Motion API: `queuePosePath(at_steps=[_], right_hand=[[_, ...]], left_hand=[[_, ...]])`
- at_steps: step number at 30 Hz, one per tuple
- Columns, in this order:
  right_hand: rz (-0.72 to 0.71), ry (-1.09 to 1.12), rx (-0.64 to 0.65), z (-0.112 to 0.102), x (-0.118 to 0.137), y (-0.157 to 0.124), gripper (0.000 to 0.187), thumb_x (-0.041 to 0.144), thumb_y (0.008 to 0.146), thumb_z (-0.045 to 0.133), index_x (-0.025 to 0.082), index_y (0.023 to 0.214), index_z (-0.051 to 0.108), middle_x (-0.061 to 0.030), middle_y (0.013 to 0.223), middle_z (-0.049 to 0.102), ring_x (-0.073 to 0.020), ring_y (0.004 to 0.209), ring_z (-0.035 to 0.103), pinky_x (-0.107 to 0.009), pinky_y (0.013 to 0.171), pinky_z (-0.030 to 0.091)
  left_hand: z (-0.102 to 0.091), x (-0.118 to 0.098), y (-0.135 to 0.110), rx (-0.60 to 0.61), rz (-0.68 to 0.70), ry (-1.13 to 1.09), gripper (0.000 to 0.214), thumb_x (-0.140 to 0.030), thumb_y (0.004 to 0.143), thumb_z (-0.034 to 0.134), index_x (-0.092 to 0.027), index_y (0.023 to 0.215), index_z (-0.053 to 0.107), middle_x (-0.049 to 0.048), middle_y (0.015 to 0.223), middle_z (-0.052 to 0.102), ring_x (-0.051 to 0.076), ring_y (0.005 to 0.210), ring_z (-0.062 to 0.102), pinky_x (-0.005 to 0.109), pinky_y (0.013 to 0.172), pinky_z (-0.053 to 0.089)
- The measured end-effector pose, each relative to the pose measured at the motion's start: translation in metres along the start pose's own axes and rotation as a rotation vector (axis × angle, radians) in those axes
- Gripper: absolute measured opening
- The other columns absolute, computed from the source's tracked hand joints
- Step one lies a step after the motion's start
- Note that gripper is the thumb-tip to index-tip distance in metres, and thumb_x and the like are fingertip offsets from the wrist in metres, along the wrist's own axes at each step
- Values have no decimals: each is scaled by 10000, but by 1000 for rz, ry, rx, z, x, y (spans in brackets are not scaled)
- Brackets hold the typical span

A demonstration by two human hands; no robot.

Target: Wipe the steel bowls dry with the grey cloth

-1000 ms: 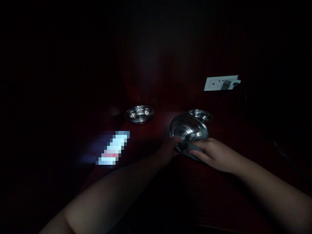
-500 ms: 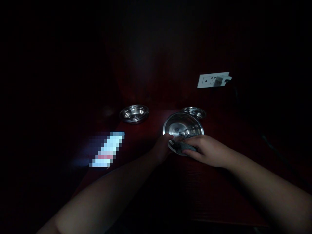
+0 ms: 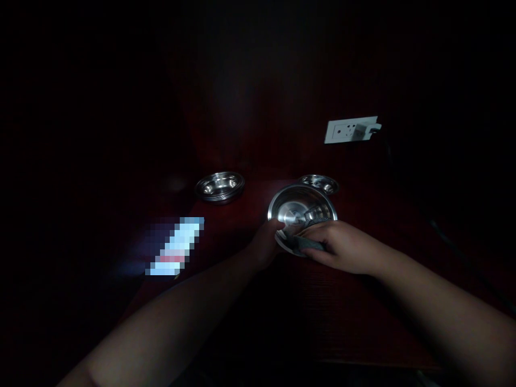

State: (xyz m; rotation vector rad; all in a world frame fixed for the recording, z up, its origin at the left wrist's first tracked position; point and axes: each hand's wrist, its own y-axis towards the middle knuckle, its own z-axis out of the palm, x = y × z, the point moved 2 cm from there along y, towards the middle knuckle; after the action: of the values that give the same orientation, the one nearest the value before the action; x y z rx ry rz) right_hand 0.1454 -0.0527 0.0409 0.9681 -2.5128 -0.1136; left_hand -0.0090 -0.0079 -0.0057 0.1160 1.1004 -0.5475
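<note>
A shiny metal bowl (image 3: 284, 201) is tilted with its inside toward me. My left hand (image 3: 266, 244) grips its near left rim, thumb over the edge and the other fingers hidden beneath. Bunched in my right hand (image 3: 334, 247) is a grey-green cloth (image 3: 309, 244), pressed against the bowl's lower inner wall. The cloth's pattern reflects in the shiny metal. Behind the bowl and partly covered by it lies another metal dish (image 3: 324, 183). To the left stands a stack of metal bowls (image 3: 221, 188).
A lit phone-like screen (image 3: 177, 247), pixelated, lies on the dark red table (image 3: 346, 322) at left. On the wall behind is a white socket panel (image 3: 341, 130) with a plug (image 3: 371, 129) in it. A dark cable (image 3: 443, 234) runs along the right. The surroundings are very dark.
The cloth and my right hand have shifted very slightly against the bowl's wall. Both hands keep their holds. The whole view has drifted a little.
</note>
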Motion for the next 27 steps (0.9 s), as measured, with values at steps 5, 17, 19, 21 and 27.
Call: queuePosePath(at_steps=[5, 17, 19, 21, 27], right_hand=[[4, 32, 29, -1, 0, 0, 147, 209, 843, 564, 195, 830, 709, -46, 793, 721, -183, 744, 660, -289, 734, 511], [15, -2, -21, 4, -2, 0, 193, 161, 848, 511, 179, 958, 669, -79, 971, 711, -208, 878, 663, -335, 805, 511], [14, 6, -63, 6, -3, 0, 240, 169, 876, 490, 180, 1056, 650, -96, 1081, 701, -218, 960, 661, -352, 855, 505], [-2, 27, -101, 8, -3, 0, 294, 166, 888, 482, 185, 1145, 624, -104, 1158, 685, -221, 1027, 651, -361, 899, 495], [-28, 86, -84, 5, -2, 0, 292, 130, 852, 518, 201, 1094, 666, -72, 1060, 723, -198, 950, 675, -328, 847, 517]], left_hand=[[1, 0, -1, -9, 19, 1, 287, -330, 610, 570, -116, 776, 664, 62, 717, 664, 196, 692, 586, 310, 670, 440], [1, 1, 2, 56, -15, -29, 233, -309, 650, 585, -114, 751, 662, 69, 694, 672, 199, 684, 596, 305, 686, 429], [0, 2, 3, 26, -31, -44, 213, -305, 654, 578, -118, 719, 655, 61, 690, 671, 185, 670, 588, 298, 678, 430], [-1, 2, 3, 1, -43, -56, 213, -306, 661, 571, -118, 713, 656, 54, 686, 668, 178, 665, 585, 294, 674, 434], [-2, 2, 2, 29, -20, -12, 243, -318, 637, 617, -109, 752, 667, 57, 694, 671, 187, 673, 595, 300, 683, 434]])
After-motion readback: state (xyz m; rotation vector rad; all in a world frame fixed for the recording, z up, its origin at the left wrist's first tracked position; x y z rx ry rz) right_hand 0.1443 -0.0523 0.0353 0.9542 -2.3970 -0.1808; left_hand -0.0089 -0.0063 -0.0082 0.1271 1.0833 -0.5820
